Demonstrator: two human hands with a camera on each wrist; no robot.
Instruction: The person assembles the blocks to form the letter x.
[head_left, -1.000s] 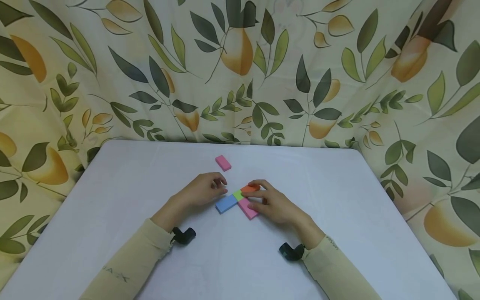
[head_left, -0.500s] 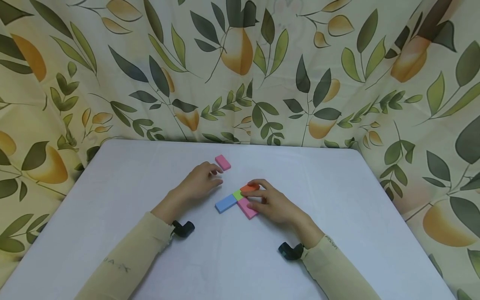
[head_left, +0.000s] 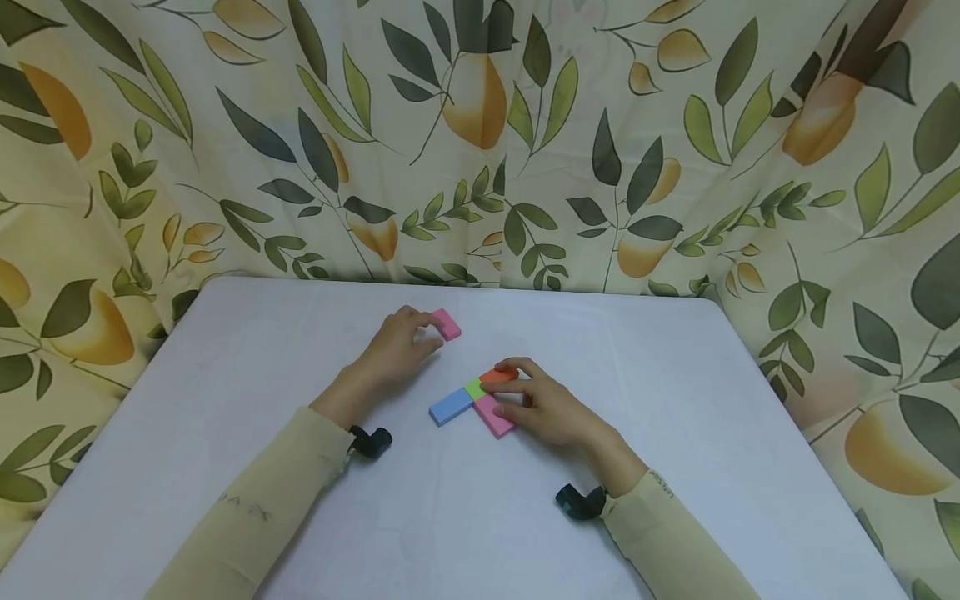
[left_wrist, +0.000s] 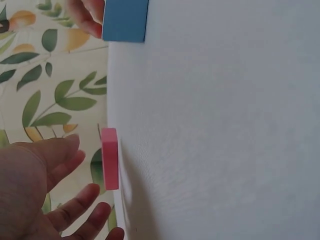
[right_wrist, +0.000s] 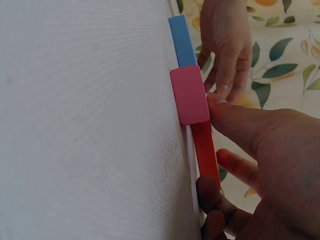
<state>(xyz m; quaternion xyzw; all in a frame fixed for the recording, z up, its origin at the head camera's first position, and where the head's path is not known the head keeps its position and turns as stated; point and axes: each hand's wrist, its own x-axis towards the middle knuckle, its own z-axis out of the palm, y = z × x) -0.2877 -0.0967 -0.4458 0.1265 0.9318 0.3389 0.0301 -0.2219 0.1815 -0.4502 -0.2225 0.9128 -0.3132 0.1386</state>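
Note:
In the head view a loose pink block [head_left: 447, 324] lies toward the table's back. My left hand [head_left: 401, 343] reaches it from the left, index fingertip at its edge. The left wrist view shows that pink block [left_wrist: 110, 159] beyond spread thumb and fingers. Nearer me, a blue block [head_left: 452, 407], a small green block [head_left: 474, 389] and an orange block [head_left: 498, 377] lie in a slanting row, with a second pink block [head_left: 493, 417] branching off toward me. My right hand [head_left: 555, 408] rests over that group: thumb on the pink block, fingertips on the orange one, covering parts of both.
The blocks lie on a white-covered table [head_left: 450, 517] with rounded back corners. A leaf-and-fruit patterned curtain [head_left: 480, 192] hangs behind and along both sides. Small black cameras sit at the left wrist [head_left: 371, 443] and right wrist [head_left: 581, 502].
My left hand has moved away from beside the blue block, back and slightly left, to the loose pink block. My right hand has stayed on the group of blocks.

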